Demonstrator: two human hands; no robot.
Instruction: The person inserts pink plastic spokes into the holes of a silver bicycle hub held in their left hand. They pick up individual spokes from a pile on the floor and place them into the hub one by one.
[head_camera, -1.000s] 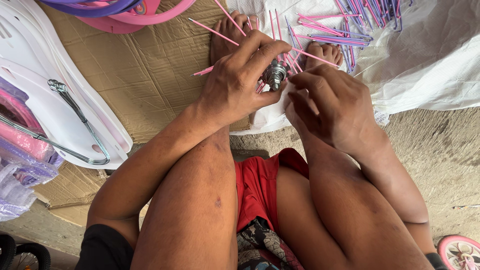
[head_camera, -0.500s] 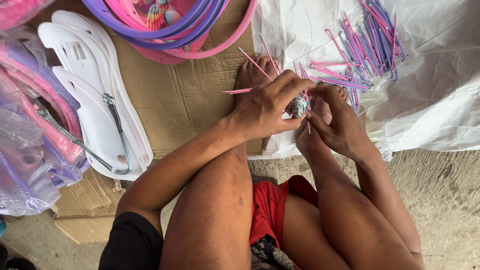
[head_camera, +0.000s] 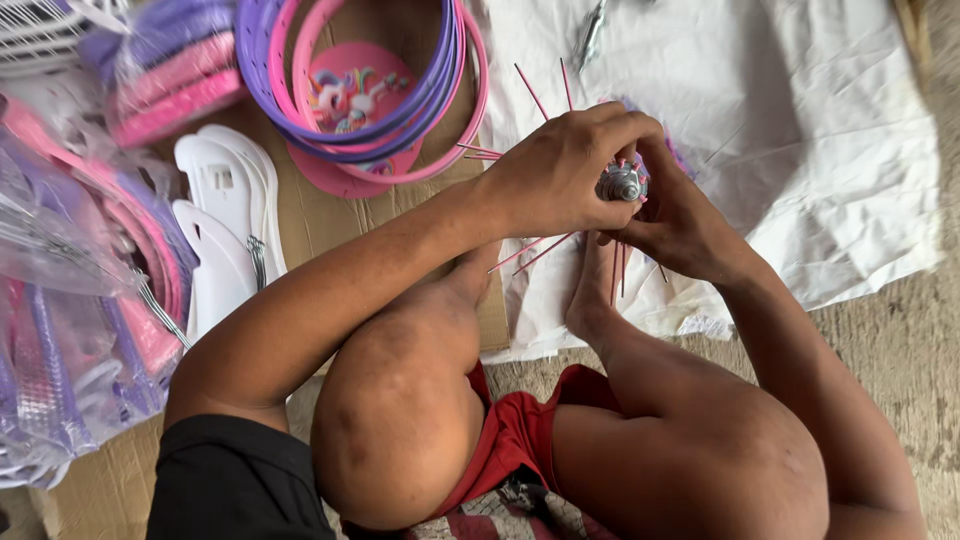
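metal hub (head_camera: 622, 183): small, ribbed, shiny, thin pink spokes (head_camera: 545, 252) fanning out, held above white cloth (head_camera: 800, 150) | we clamp left hand (head_camera: 560, 170) over the hub from the top | right hand (head_camera: 680, 220) pinches it from below | crumpled cloth on cardboard (head_camera: 310, 215) | glossy pink and purple rims (head_camera: 360, 140) stacked upper left | white moulded plastic parts (head_camera: 225, 220) beside

Soft, even daylight fills the scene, bright but not harsh. The white cloth (head_camera: 800, 130) runs close to washed out, its folds barely showing. Shadows are faint and diffuse, pooling under the forearms and between the knees. The clear plastic bags (head_camera: 60, 300) catch dull glare streaks. Sharpness is best around the hands; the far left and top left smear into blur, and the knees up close look stretched by the wide lens.
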